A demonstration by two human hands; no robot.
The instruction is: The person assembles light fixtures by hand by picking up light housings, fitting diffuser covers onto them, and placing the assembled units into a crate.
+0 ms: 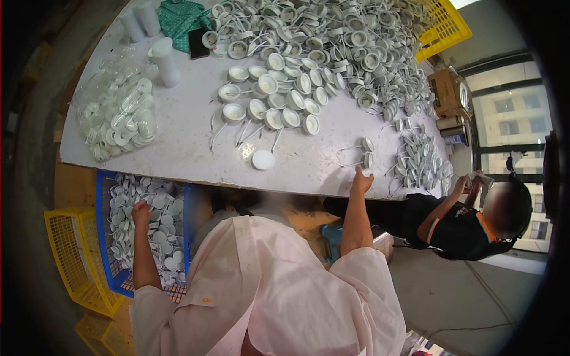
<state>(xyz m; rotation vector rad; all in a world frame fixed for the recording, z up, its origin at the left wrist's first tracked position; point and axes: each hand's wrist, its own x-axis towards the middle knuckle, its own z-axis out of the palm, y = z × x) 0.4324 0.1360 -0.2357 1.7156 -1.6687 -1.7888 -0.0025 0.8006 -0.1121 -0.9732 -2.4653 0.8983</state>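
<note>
My left hand (141, 214) hovers over a blue basket (107, 237) filled with white round discs and caps (169, 222). Its fingers are curled together, and whatever they may hold is too small to make out. At the table's front edge my right hand (363, 180) has its thumb and a finger apart, right beside a small white round fitting with a wire (368, 160). A second such fitting (368, 145) lies just beyond. A flat white disc (263, 159) rests near the front edge, in front of a group of white round cups with wires (273, 89).
A large heap of white wired fittings (332, 35) covers the far table, with a smaller pile (421, 157) at right. At left are a plastic bag of white rings (122, 118) and white cylinders (165, 62). Yellow crates (77, 255) stand lower left. A co-worker (463, 222) sits right.
</note>
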